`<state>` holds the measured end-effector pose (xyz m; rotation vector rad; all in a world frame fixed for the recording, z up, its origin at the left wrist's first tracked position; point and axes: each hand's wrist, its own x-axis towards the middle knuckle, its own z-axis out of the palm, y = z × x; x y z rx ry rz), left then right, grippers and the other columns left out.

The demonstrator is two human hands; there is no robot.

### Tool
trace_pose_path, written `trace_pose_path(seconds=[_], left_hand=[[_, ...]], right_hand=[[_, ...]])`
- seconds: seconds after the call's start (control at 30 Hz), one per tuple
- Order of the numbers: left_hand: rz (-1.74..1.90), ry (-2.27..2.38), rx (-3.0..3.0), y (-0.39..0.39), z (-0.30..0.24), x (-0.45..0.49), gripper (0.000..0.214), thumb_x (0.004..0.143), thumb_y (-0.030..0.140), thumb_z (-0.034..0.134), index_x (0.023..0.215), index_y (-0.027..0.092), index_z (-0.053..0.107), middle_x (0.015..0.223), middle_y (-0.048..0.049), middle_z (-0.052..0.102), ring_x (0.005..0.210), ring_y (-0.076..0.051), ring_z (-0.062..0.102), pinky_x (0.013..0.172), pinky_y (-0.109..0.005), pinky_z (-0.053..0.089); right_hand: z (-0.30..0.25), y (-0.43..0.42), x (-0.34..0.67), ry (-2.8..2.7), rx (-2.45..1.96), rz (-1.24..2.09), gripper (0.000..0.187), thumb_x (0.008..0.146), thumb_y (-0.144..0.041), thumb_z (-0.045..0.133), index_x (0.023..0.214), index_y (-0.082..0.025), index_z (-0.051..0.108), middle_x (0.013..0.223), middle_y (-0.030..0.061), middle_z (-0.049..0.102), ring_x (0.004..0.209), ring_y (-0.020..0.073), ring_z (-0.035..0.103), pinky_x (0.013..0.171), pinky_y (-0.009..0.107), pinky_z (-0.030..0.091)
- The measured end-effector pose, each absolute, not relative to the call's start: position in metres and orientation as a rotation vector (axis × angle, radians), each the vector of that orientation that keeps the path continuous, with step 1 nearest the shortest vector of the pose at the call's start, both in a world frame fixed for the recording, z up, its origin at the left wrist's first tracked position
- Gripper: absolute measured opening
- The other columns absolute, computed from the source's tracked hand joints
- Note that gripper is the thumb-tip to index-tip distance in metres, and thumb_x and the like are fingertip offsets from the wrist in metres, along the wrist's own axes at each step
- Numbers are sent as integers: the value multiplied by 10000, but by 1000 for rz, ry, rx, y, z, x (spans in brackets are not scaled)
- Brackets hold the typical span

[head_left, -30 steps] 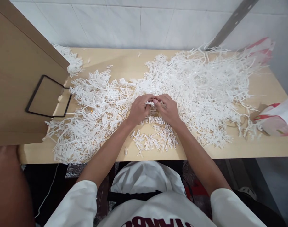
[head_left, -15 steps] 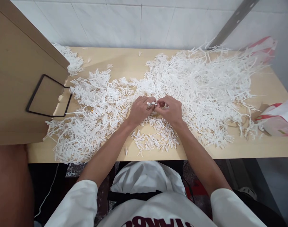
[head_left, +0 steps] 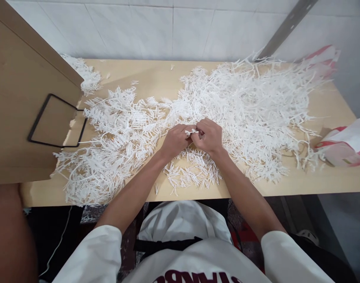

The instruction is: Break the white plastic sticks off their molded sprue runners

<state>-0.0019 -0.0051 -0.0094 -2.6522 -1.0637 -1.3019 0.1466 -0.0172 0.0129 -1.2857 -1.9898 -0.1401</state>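
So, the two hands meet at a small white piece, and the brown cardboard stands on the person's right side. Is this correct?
Not quite: the brown cardboard stands on the person's left side, as the head view shows. The rest holds: the left hand and the right hand meet at a small white piece.

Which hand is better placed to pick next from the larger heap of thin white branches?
Probably the right hand: it is nearer the larger heap than the left hand. Both apparently hold a small white sprig.
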Motion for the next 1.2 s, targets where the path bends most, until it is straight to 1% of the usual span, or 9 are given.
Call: trace_pose_path(seconds=[0.37,0.47,0.57,0.67,0.73,0.8,0.9,0.97,1.2], left_hand=[[-1064,-939,-2656,-1,-8,-9,138,904,163,483,951,160,613,801,-38,666,746,-143,594,712,-272,459],[-1082,-1132,-2602,5,-9,-14,184,918,208,470,986,145,629,814,-53,680,767,-155,618,713,-279,473],[-1248,-1448,-2619,10,-8,-16,270,934,305,450,858,140,650,788,-66,695,716,-148,630,672,-280,480],[-1471,-1615,-2706,10,-3,-14,270,925,380,475,916,174,649,793,-38,705,691,-129,630,661,-274,483],[-1612,-1681,-2721,9,0,-13,249,912,393,503,946,190,643,780,-22,705,695,-125,633,659,-272,487],[-1684,-1684,-2738,8,2,-12,243,905,396,518,956,194,642,793,-22,709,727,-131,643,684,-278,496],[-1716,-1639,-2758,6,3,-11,216,908,364,517,955,193,640,863,-34,721,797,-138,657,737,-289,507],[-1716,-1629,-2755,6,2,-10,192,905,332,518,941,187,638,885,-42,723,820,-144,660,755,-294,510],[-1680,-1616,-2820,4,4,-9,163,873,269,523,918,160,635,811,-44,707,725,-135,641,700,-276,500]], right_hand=[[10,-16,153,-2078,-1374,-27,235,580,-211,480,541,-217,248,487,-19,374,517,119,330,504,286,253],[10,-19,155,-2014,-1314,-22,250,618,-168,466,524,-214,239,469,-26,335,481,105,287,482,285,224],[13,-19,155,-1853,-1308,-6,202,690,-160,480,549,-217,347,520,-23,406,509,107,365,503,278,301],[15,-17,154,-1717,-1347,82,119,771,-156,469,764,-215,572,738,9,599,631,126,516,610,285,433],[15,-15,154,-1717,-1330,150,264,801,-128,446,972,-235,617,932,29,661,770,144,586,707,306,483],[13,-14,154,-1804,-1295,183,286,842,-149,453,1054,-257,612,1010,26,676,891,164,606,795,338,492],[9,-13,155,-1978,-1250,148,174,885,-298,518,1019,-249,618,979,27,692,944,190,602,851,378,474],[7,-12,155,-2033,-1232,112,183,884,-366,541,996,-241,613,939,29,691,912,191,598,835,379,468],[9,-10,157,-2056,-1189,140,100,888,-311,529,833,-239,571,756,-2,621,753,149,542,700,314,443]])
